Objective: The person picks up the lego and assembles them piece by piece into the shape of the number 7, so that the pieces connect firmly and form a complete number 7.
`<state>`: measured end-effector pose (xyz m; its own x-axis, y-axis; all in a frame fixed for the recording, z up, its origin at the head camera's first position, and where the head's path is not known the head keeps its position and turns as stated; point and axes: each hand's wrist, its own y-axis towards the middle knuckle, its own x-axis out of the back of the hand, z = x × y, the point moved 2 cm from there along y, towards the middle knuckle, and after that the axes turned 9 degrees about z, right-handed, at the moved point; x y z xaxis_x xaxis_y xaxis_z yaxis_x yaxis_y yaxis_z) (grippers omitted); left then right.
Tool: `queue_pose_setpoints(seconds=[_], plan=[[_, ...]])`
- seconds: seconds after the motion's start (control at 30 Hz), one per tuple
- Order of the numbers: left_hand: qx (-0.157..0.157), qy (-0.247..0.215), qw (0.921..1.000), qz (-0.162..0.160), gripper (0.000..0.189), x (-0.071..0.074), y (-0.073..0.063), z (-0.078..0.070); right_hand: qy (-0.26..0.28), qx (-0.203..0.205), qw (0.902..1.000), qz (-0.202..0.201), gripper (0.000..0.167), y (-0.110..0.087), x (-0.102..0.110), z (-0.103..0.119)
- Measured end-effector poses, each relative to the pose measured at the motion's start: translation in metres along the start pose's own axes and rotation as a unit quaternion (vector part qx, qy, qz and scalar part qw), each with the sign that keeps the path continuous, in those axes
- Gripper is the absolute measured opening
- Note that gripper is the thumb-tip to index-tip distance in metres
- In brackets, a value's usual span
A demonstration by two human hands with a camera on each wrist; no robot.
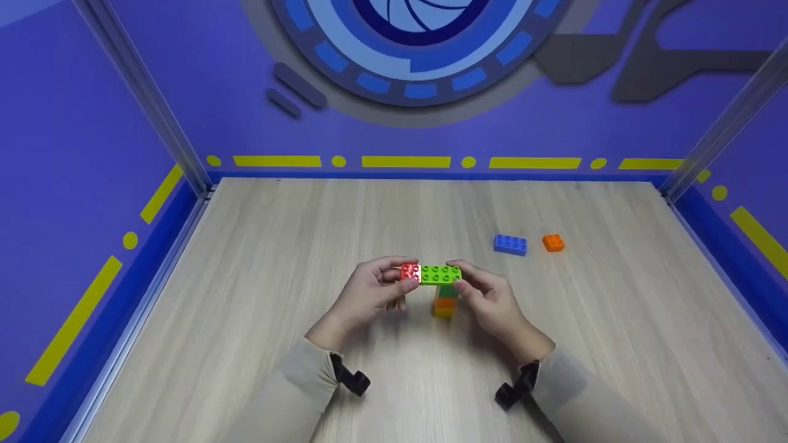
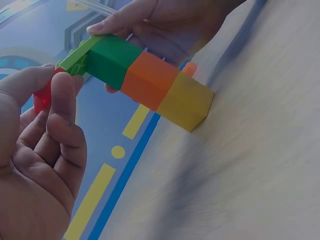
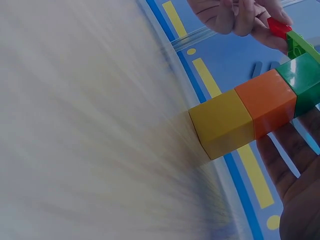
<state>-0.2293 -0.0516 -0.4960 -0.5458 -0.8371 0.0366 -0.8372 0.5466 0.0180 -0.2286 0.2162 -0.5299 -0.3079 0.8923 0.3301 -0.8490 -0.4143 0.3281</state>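
Right now, the left hand [image 1: 363, 295] has its grip pinching the red brick [image 1: 410, 272] at one end of the lime brick [image 1: 436, 274]; the right hand [image 1: 497, 303] pinches the other end, atop a green-orange-yellow stack [image 1: 445, 302]. Beyond, a blue brick [image 1: 510, 245] and an orange brick [image 1: 553, 243] lie on the desk [image 1: 277, 234].

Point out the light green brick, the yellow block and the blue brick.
Light green brick [image 1: 440, 274]: head view, middle of its visible studded top.
Yellow block [image 2: 185, 102]: left wrist view, on a broad side face.
Blue brick [image 1: 510, 242]: head view, on its studded top.
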Motion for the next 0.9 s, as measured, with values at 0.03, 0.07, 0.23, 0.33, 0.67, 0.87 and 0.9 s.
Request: queue_pose_setpoints(seconds=[0.03, 0.07, 0.23, 0.33, 0.67, 0.87, 0.9], plan=[[0.002, -0.003, 1.0, -0.001, 0.048, -0.001, 0.0, 0.0, -0.001, -0.002, 1.0, 0.0, 0.037, 0.0, 0.0, 0.001], [0.003, -0.005, 1.0, -0.002, 0.05, -0.001, 0.0, 0.0, 0.0, -0.003, 1.0, 0.0, 0.037, 0.0, 0.0, 0.001], [0.01, -0.022, 0.9997, -0.009, 0.057, -0.005, 0.0, -0.002, -0.006, -0.01, 0.9999, 0.0, 0.038, 0.001, 0.0, 0.002], [0.016, -0.031, 0.9994, -0.009, 0.059, -0.007, 0.0, -0.002, -0.005, -0.01, 0.9999, 0.001, 0.038, 0.001, -0.001, 0.001], [0.018, -0.024, 0.9994, -0.017, 0.055, -0.01, 0.002, -0.002, -0.014, 0.012, 0.9998, 0.002, 0.037, 0.001, -0.002, 0.001], [0.018, -0.025, 0.9994, -0.016, 0.051, -0.012, 0.002, 0.0, -0.001, 0.01, 0.9999, 0.0, 0.038, 0.0, -0.002, 0.003], [0.018, -0.027, 0.9994, -0.016, 0.05, -0.012, 0.002, 0.001, 0.001, 0.007, 1.0, 0.0, 0.037, 0.0, -0.002, 0.003]])
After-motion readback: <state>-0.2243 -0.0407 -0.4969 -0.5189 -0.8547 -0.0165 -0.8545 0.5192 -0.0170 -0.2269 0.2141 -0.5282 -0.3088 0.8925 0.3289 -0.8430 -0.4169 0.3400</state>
